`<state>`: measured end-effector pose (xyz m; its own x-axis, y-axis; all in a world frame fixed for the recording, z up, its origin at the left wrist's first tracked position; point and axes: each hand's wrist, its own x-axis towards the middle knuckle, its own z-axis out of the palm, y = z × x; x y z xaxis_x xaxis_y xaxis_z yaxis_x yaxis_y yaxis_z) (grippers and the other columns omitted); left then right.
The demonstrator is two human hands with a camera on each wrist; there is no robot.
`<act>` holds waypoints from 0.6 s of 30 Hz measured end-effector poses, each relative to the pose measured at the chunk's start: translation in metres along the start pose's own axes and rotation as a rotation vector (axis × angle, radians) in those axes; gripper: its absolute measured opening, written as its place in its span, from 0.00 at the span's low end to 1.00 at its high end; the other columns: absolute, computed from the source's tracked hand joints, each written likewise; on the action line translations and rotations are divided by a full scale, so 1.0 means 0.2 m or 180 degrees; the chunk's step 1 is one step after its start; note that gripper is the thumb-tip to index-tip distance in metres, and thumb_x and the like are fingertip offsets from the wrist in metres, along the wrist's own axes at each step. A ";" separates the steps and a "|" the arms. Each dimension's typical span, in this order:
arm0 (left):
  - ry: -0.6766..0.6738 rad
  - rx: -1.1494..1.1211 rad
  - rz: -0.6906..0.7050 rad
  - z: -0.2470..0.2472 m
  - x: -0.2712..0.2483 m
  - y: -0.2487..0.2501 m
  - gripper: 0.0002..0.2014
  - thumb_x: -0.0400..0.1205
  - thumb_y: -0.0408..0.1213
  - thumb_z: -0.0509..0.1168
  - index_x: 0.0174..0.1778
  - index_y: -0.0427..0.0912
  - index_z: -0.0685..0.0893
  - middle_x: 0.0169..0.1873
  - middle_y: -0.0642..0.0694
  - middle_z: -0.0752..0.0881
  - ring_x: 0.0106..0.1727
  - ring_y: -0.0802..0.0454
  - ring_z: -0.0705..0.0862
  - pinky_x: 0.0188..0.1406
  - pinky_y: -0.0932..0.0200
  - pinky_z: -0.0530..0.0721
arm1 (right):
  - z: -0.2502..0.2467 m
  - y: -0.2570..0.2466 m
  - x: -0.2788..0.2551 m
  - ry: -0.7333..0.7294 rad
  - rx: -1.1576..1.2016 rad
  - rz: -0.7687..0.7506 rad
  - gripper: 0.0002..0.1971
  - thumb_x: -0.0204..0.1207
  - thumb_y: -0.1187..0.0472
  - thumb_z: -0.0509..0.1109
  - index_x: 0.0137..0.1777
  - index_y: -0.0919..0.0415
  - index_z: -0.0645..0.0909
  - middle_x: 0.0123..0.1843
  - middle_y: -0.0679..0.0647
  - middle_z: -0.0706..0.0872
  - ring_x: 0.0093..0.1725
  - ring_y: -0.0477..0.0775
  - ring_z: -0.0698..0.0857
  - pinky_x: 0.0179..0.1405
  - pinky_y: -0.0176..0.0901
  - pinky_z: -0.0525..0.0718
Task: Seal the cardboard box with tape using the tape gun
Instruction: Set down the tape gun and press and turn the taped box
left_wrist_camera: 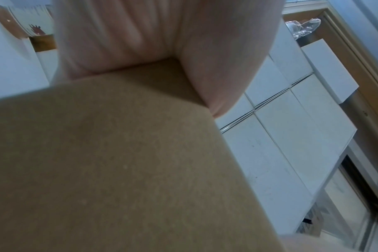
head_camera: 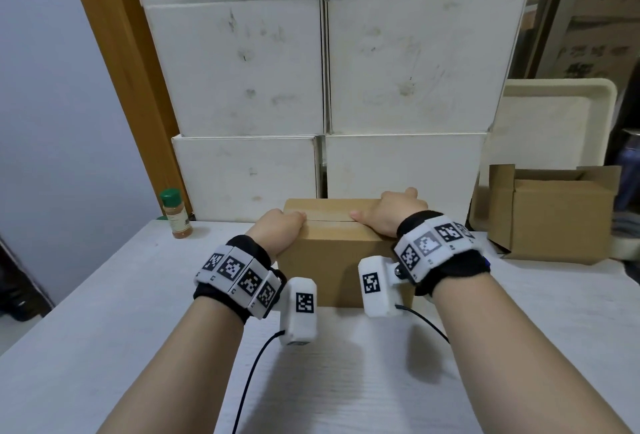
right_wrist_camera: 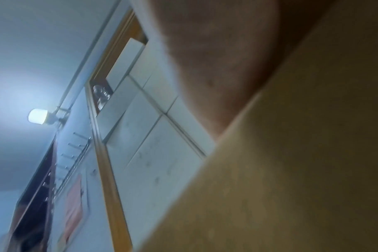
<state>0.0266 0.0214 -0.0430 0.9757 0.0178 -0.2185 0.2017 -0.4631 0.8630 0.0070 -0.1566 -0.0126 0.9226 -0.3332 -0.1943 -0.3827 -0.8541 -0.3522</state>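
A closed brown cardboard box (head_camera: 332, 260) stands on the white table (head_camera: 104, 329), with its top seam running left to right. My left hand (head_camera: 280, 225) grips its top left corner: the thumb lies on the lid and the fingers are hidden down the left side. My right hand (head_camera: 391, 212) lies over the top right, thumb along the seam and fingers bent over the far edge. In both wrist views the palms, left hand (left_wrist_camera: 162, 34) and right hand (right_wrist_camera: 216, 59), press against the cardboard box (left_wrist_camera: 119, 162) (right_wrist_camera: 291, 170). No tape gun is in view.
A spice bottle with a green cap (head_camera: 176, 215) stands at the back left. An open cardboard box (head_camera: 554, 222) sits at the right. Stacked white boxes (head_camera: 311, 70) form a wall close behind, and a white tray (head_camera: 554, 122) leans beside them.
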 end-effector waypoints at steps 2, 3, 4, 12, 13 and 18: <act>-0.0025 -0.0064 -0.0011 0.00 0.01 -0.01 0.24 0.82 0.48 0.54 0.65 0.31 0.73 0.56 0.34 0.83 0.56 0.36 0.84 0.61 0.39 0.83 | -0.02 0.05 0.00 0.0005 0.0127 -0.0196 0.34 0.78 0.40 0.63 0.78 0.58 0.67 0.79 0.60 0.63 0.74 0.63 0.71 0.72 0.51 0.70; -0.0023 -0.0105 0.0002 0.00 0.01 -0.01 0.23 0.83 0.46 0.53 0.64 0.31 0.74 0.54 0.34 0.83 0.54 0.36 0.84 0.61 0.39 0.83 | -0.03 0.08 0.00 0.0035 0.0206 -0.0291 0.31 0.80 0.44 0.63 0.79 0.58 0.66 0.80 0.59 0.65 0.75 0.62 0.71 0.74 0.49 0.68; 0.0001 -0.0132 0.0003 0.00 0.01 0.00 0.22 0.84 0.45 0.52 0.64 0.30 0.74 0.50 0.35 0.83 0.51 0.37 0.85 0.57 0.41 0.85 | -0.03 0.10 -0.01 0.0102 0.0291 -0.0352 0.29 0.81 0.49 0.63 0.79 0.59 0.66 0.80 0.58 0.67 0.77 0.60 0.71 0.75 0.46 0.67; 0.0020 0.0387 0.0006 0.03 -0.05 0.03 0.40 0.73 0.66 0.63 0.67 0.34 0.75 0.55 0.41 0.84 0.54 0.43 0.84 0.58 0.52 0.83 | -0.01 -0.06 -0.09 -0.0045 0.0355 0.0154 0.54 0.61 0.24 0.64 0.78 0.64 0.65 0.82 0.66 0.61 0.74 0.67 0.71 0.71 0.54 0.70; 0.0059 0.0399 -0.0015 0.03 -0.05 0.04 0.37 0.74 0.62 0.65 0.68 0.34 0.74 0.53 0.42 0.82 0.52 0.44 0.83 0.54 0.54 0.83 | 0.01 -0.07 -0.09 0.0025 0.0366 0.0250 0.61 0.53 0.21 0.66 0.80 0.62 0.62 0.83 0.66 0.57 0.74 0.66 0.71 0.68 0.53 0.73; 0.0082 0.0455 -0.0048 0.01 -0.01 0.02 0.33 0.80 0.55 0.60 0.73 0.33 0.70 0.64 0.38 0.80 0.61 0.40 0.82 0.64 0.48 0.81 | -0.03 0.02 -0.07 0.0056 0.0489 -0.0164 0.43 0.65 0.35 0.73 0.72 0.65 0.73 0.72 0.60 0.77 0.66 0.61 0.80 0.53 0.44 0.76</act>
<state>0.0258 0.0166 -0.0396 0.9749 0.0478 -0.2177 0.2041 -0.5840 0.7857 -0.0082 -0.1580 -0.0055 0.9414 -0.2986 -0.1567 -0.3364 -0.7996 -0.4975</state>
